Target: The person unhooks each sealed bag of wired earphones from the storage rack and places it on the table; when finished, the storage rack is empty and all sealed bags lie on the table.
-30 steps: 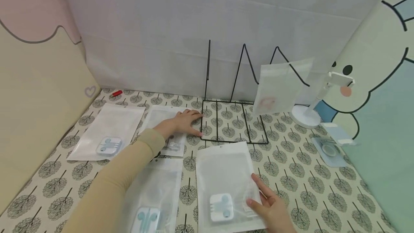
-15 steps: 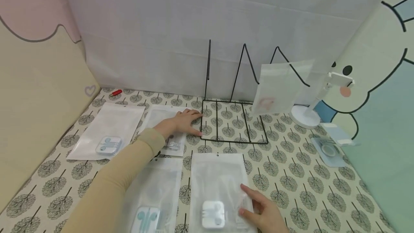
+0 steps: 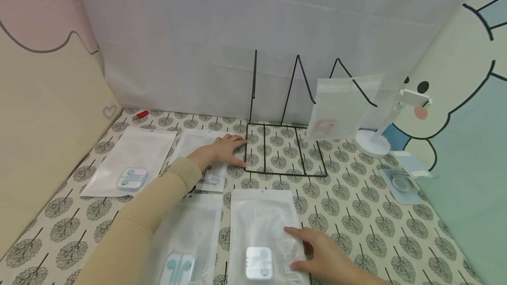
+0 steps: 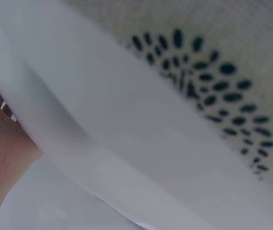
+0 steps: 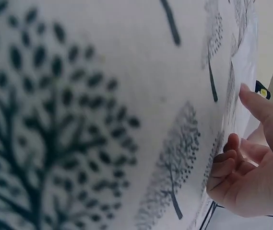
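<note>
My left hand (image 3: 225,149) lies over a white pouch (image 3: 215,184), its fingertips and thumb at the left edge of a black wire rack (image 3: 286,174). Thumb and fingers are spread. In the left wrist view a white sheet-like surface hides most of that hand (image 4: 6,148). My right hand (image 3: 322,254) is at the right side of a translucent white zip pouch (image 3: 261,214), index finger and thumb extended over it. Boxed white earphones (image 3: 259,263) show inside. The right wrist view shows the hand's (image 5: 256,177) other fingers bent; whether they touch the pouch is unclear.
Another pouch (image 3: 344,104) stands upright in the rack's right end. More pouches with boxed earphones lie at far left (image 3: 134,148) and front left (image 3: 198,223). A white phone stand (image 3: 374,142), a pale blue folded stand (image 3: 402,186) and a small red object (image 3: 141,114) lie around.
The earphone pouch has moved left and toward me and now lies straighter. My right hand has moved left with it, its fingers now farther over the pouch. My left hand stays at the rack.
</note>
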`<state>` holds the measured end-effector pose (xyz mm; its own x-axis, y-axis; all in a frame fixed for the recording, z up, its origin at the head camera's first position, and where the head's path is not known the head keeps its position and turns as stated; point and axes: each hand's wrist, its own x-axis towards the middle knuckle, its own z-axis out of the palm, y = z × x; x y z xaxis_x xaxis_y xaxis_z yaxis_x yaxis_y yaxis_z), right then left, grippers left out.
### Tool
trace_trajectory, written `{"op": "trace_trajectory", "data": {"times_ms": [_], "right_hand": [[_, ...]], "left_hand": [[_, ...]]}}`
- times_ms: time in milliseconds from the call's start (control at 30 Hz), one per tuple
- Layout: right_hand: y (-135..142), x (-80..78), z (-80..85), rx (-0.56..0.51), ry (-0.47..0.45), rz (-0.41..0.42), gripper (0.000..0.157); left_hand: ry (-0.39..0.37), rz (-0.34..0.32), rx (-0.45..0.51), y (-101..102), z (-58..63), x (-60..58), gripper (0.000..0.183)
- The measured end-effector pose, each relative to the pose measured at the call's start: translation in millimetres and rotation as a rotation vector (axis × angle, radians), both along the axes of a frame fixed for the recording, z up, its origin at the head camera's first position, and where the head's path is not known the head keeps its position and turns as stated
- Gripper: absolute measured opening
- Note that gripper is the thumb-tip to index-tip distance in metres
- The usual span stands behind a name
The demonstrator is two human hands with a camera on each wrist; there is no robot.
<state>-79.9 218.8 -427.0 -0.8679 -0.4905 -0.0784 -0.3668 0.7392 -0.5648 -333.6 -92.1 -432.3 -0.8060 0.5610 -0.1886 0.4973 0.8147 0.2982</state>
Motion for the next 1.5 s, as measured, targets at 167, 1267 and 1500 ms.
{"op": "trace_trajectory", "data": {"times_ms": [167,1267,1500], "right_hand": [[-1.2,-4.4,4.1,0.081,0.004,0.039,0.075],[27.6,-96.5,88.3,-0.147,0.569,-0.169,0.059],[50.0,-136.9,91.1,-0.434,0.656,-0.253,0.045]], "left_hand": [[-0.002,-0.003,-0.005,0.6,1.0,1.4,0.096],[0.010,-0.001,-0.008,-1.1,-3.1,-0.3,0.095],[0.017,-0.001,0.002,-0.5,-3.3,-0.8,0.095]]}}
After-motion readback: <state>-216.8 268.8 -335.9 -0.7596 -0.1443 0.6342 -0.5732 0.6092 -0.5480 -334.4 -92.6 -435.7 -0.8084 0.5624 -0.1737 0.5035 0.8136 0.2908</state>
